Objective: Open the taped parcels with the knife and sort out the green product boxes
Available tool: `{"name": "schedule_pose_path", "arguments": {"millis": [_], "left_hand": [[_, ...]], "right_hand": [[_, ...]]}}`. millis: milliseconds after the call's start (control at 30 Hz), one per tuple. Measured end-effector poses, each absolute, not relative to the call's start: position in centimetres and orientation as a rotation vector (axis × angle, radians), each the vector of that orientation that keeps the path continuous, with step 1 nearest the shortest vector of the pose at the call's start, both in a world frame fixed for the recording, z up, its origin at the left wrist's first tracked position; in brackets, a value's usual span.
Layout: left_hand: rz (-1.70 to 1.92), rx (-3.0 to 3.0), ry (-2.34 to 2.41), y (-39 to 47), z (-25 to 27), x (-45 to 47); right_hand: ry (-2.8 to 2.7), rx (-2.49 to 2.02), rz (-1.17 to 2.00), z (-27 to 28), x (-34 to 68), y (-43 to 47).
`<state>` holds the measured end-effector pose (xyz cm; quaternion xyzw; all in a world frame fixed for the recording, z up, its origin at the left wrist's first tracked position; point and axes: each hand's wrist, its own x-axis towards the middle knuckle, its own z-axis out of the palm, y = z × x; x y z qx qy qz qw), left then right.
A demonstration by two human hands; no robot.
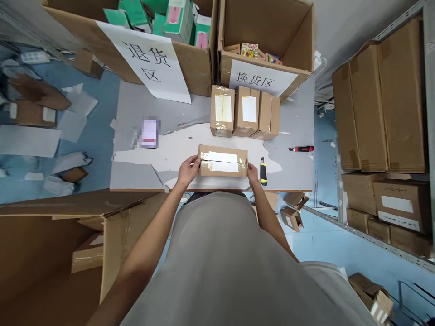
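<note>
A small cardboard box (222, 171) with a white label, split by a seam along its top, lies lengthwise near the table's front edge. My left hand (189, 170) grips its left end, the fingers at the corner. At the opposite end, my right hand (252, 174) holds the right side, its fingers partly hidden by the box. To the right of that hand lies a yellow and black box cutter (263, 172). Behind the held box, three taped cardboard boxes (222, 111) stand side by side, at least two bearing white labels.
Two large open cartons stand at the back: the left carton (195, 68) holds green boxes, the right carton (302, 74) small colourful packs. A red and black box cutter (302, 148) lies at the table's right edge. Shelved cartons (401, 99) stand right; a big open carton (115, 244) sits lower left.
</note>
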<state>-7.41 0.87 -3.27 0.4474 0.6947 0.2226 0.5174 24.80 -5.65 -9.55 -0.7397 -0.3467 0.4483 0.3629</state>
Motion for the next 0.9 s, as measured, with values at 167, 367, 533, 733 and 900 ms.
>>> {"name": "schedule_pose_path", "arguments": {"millis": [167, 367, 533, 733, 900], "left_hand": [[0.616, 1.342, 1.719, -1.3, -1.4, -6.9], [0.525, 1.538, 1.754, -2.1, -0.5, -6.7], [0.373, 1.635, 1.707, -1.8, -1.1, -6.3], [0.272, 1.661, 1.646, -1.1, -1.6, -6.3], [0.411, 1.721, 1.567, -1.1, -0.4, -7.4]], "right_hand": [[-0.691, -1.927, 1.073, -6.1, 26.8, -7.9], [-1.078, -1.947, 0.982, -2.6, 25.1, -8.3], [-1.383, -2.129, 0.882, -1.5, 23.6, -7.5], [-1.644, -2.276, 1.003, -0.3, 23.5, -7.3], [-1.518, -2.210, 0.962, 0.9, 23.9, -7.5]]}}
